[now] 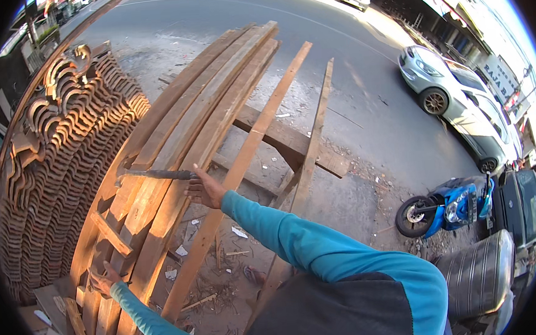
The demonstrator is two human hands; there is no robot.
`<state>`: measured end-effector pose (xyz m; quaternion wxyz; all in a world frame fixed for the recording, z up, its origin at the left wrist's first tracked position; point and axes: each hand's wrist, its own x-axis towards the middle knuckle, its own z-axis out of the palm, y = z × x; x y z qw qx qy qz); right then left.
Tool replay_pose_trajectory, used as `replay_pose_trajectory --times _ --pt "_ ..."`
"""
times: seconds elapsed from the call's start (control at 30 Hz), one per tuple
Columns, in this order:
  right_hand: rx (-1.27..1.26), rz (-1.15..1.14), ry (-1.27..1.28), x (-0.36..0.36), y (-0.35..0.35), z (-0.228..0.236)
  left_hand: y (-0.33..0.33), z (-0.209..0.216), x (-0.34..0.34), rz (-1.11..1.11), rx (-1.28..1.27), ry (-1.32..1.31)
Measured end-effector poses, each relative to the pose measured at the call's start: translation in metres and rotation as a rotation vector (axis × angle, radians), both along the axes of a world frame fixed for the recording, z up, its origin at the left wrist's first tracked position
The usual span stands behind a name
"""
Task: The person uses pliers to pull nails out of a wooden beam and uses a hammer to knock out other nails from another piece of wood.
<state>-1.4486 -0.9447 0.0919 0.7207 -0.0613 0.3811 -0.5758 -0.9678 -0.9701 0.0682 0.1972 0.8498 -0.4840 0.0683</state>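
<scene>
My right hand [207, 191] is closed round the end of a dark-handled hammer [161, 173]. The tool lies level over a stack of long brown wooden beams [174, 142], its head near the left side of the stack. Lower down, my left hand [106, 280] rests at the beams with thumb and fingers apart; I see nothing held in it. A short wooden block [111, 233] lies slantwise across the beams between my two hands. To the right of the stack runs a thinner reddish plank [259, 128].
Stacked curved clay roof tiles [66, 174] stand left of the beams. A narrow plank [315, 134] and a thick crosspiece [329, 160] are right of them. Farther right are a blue motorbike [448, 208], a ribbed metal drum [478, 274] and a silver car [453, 91] by the road.
</scene>
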Motion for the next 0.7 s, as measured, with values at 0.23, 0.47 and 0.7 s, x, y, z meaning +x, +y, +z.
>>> replay_pose_trajectory --times 0.23,0.47,0.7 --pt "0.016 -0.020 0.130 -0.007 0.034 -0.006 -0.033 -0.078 0.065 -0.018 -0.321 0.155" --pt "-0.051 -0.217 0.115 -0.037 0.148 0.013 0.002 0.007 0.028 0.130 -0.050 0.236" --pt "-0.119 0.177 0.302 -0.007 0.206 0.017 0.111 0.043 0.012 0.223 -0.087 0.689"
